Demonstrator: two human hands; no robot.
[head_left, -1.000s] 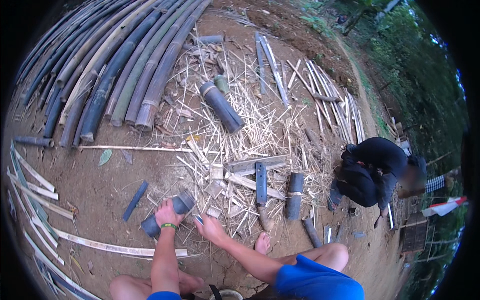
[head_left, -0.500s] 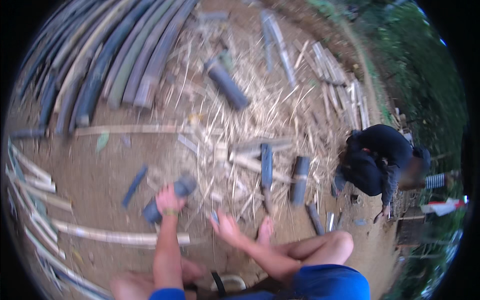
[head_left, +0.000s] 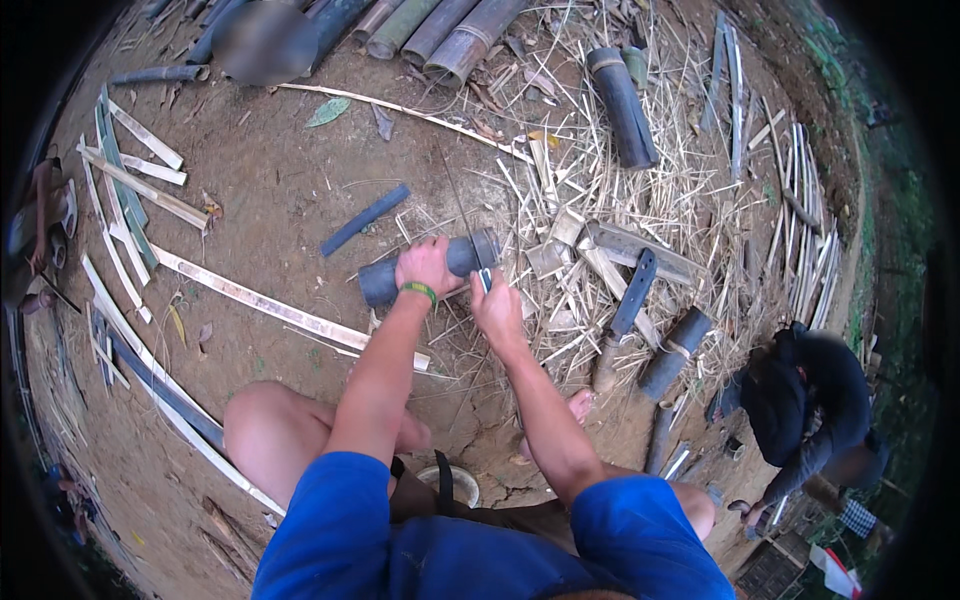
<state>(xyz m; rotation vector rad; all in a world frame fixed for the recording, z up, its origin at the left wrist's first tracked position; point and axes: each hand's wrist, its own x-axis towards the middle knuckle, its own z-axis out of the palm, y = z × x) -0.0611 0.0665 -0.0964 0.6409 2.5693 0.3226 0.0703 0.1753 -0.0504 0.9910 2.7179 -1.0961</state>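
My left hand (head_left: 425, 267) is wrapped over a short, dark bamboo section (head_left: 379, 284) lying on the ground, pressing near its middle. In my right hand (head_left: 498, 312) is the handle of a thin-bladed hand saw (head_left: 461, 208). Its blade crosses the bamboo near the right end and points away from me. Whether the teeth have cut into the wall cannot be made out. A narrow dark bamboo strip (head_left: 365, 219) lies just beyond the section. Right of my right hand rests a dark-bladed machete (head_left: 633, 292) with a wooden handle, beside another short bamboo piece (head_left: 676, 352).
Thin shavings (head_left: 620, 215) and offcuts cover the ground at right, around a thick bamboo section (head_left: 622, 107). Long poles (head_left: 474, 43) lie at the far side, split strips (head_left: 290, 310) at left. A person in dark clothes (head_left: 825, 390) crouches at right. My bare foot (head_left: 580, 404) is near the machete.
The view has swung left. My right hand has come up beside the bamboo section, and the saw blade now shows across it. My left hand still holds the bamboo.
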